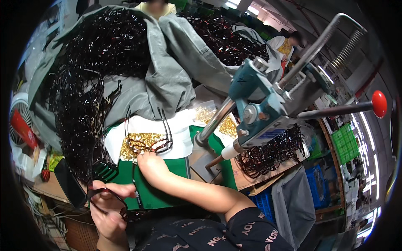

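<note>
Near left, the left hand [108, 211] pinches a glasses frame [99, 190]; the right hand [151, 166] is by gold pieces [125, 151], grip unclear.

- Your wooden table [252, 179] carries a green mat [155, 191] under your right fingers [143, 158].
- The white sheet [181, 140] spreads over the mat, just beyond those fingers.
- The press [255, 94] stands to their right.
- Farther right, dark frames [268, 155] lie heaped on wood.
- The phone [69, 184] sits left of your left fingers [125, 190], near the table's edge.
</note>
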Demonstrator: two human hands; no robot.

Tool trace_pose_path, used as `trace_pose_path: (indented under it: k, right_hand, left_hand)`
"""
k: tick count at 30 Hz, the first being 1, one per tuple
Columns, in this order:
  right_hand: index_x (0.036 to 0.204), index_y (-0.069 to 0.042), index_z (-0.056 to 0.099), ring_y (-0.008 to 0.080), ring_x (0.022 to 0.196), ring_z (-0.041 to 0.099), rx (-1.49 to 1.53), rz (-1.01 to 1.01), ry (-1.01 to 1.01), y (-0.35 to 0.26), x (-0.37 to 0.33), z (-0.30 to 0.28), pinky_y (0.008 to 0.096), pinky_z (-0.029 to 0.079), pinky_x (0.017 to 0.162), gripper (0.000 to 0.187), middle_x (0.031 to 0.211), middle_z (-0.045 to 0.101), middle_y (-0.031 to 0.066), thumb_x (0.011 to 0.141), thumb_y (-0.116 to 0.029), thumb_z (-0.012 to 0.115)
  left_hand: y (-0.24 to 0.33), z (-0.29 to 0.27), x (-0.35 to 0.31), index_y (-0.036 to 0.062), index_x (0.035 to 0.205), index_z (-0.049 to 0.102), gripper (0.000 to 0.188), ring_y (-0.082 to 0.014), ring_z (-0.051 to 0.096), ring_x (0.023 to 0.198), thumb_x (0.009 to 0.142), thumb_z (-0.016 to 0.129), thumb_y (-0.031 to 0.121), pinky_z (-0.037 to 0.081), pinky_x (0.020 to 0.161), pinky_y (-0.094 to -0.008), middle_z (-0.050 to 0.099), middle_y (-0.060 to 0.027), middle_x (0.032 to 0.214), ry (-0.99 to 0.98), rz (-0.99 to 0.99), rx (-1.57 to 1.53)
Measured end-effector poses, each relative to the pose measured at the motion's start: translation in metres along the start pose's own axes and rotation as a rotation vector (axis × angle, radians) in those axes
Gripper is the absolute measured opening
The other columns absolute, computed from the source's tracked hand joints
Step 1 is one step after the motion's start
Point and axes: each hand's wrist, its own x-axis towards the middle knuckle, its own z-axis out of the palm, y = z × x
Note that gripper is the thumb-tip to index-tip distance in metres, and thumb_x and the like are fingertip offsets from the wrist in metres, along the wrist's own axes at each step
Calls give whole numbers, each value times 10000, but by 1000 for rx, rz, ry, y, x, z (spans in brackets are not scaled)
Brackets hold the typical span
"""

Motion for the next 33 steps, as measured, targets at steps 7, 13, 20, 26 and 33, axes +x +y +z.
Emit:
trace_pose_path:
  k: [7, 13, 20, 26, 33]
  right_hand:
    - [823, 10, 532, 301, 770, 580, 201, -22, 60, 19, -14, -6, 369, 500, 653, 97, 801, 564, 158, 741, -37, 507]
    - [876, 2, 580, 287, 812, 579, 757, 29, 77, 45, -58, -48, 360, 473, 723, 122, 845, 575, 137, 756, 16, 563]
    - [876, -22, 581, 252, 828, 561, 1119, -42, 170, 41, -99, -122, 333, 458, 740, 110, 882, 544, 93, 772, 13, 584]
    - [902, -27, 548, 308, 817, 549, 871, -119, 297, 39, -104, -120, 374, 452, 707, 149, 855, 531, 117, 763, -9, 596]
    - [923, -48, 564, 271, 809, 542, 839, -251, 408, 45, -112, -126, 358, 441, 684, 217, 851, 533, 83, 717, -27, 626]
  left_hand:
    - [-7, 6, 2, -3, 1008, 470, 593, -298, 620, 749, 936, 249, 542, 499, 625, -358, 609, -177, 775, 49, -79, -64]
    - [-11, 0, -4, -33, 1100, 488, 359, -199, 568, 742, 917, 422, 269, 461, 661, -300, 586, -138, 851, -104, -81, 272]
    - [-39, 21, -8, -31, 1281, 410, 468, -213, 573, 970, 837, 550, -86, 471, 853, -315, 570, -163, 1109, -229, -129, 813]
    - [-57, 52, -15, -36, 1232, 423, 422, -110, 583, 770, 821, 513, -71, 439, 632, -196, 620, -120, 985, -86, -240, 784]
    - [-59, 48, -13, -43, 1296, 374, 473, -104, 583, 777, 844, 513, -46, 434, 642, -197, 618, -123, 1013, -149, -276, 688]
